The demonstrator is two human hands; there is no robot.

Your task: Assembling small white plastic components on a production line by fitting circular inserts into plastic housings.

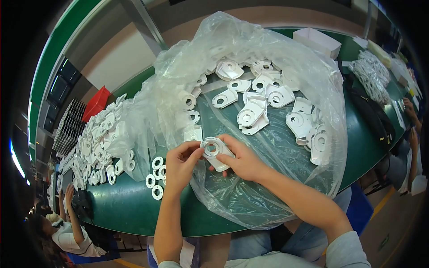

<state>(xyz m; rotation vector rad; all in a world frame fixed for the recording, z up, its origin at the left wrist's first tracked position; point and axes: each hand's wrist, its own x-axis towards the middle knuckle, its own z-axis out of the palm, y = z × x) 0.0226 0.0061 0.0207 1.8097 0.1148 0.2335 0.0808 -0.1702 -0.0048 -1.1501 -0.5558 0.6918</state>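
A white plastic part (220,162) with a round opening at one end is held over the plastic bag in front of me. My right hand (241,158) grips it from the right, thumb on its face and fingers underneath. From the other side, the closed fingertips of my left hand (181,163) pinch its round rim. Whether a separate ring sits on that round end, I cannot tell. Several loose flat white rings (157,192) lie on the table just left of my left hand.
A large clear plastic bag (232,196) spreads over the green table (120,214), with several similar white parts (252,114) in it. More white parts (100,145) are heaped at left, near a red bin (96,103). A white box (317,42) stands at the back. Other people sit at both sides.
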